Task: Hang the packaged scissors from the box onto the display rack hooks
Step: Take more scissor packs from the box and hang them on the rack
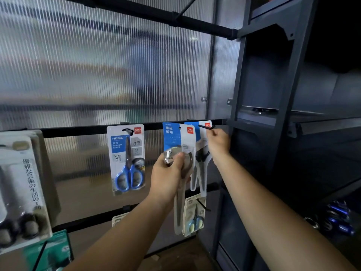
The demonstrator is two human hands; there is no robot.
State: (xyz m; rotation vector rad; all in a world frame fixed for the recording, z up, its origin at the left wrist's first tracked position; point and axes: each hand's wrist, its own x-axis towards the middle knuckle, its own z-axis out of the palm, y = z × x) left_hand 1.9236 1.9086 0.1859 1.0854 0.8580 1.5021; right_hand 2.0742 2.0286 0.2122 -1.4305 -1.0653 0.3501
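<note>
While the left hand (172, 171) reaches up from the lower edge of the view, its fingers and thumb are curled round the middle of a pack (178, 137) of scissors. It holds the pack upright, with the blue card top upward and the long clear part hanging below the hand. The right hand (217, 142) is just beside it to the right and a little higher. Its fingers are curled, and the fingertips pinch the free end of a black hook (206, 126). The held pack is in front of this hook and slightly left of its tip, and the hang hole of the card is not on the hook.

Behind it, a second pack (201, 173) with pale handles hangs on the same hook, at the right end of the upper bar (78, 131) of the rack. Below, on the lower bar (88, 219), a small pack (195, 216) hangs from another hook, partly hidden by the held one. Near the middle of the upper bar a blue-handled pack (127, 159) hangs alone. At the left end of the rack there is a large white pack (21, 182), and under it a green pack (56, 249). Behind the bars stands a ribbed translucent panel (97, 65), and at the right a dark shelf unit (273, 94).
</note>
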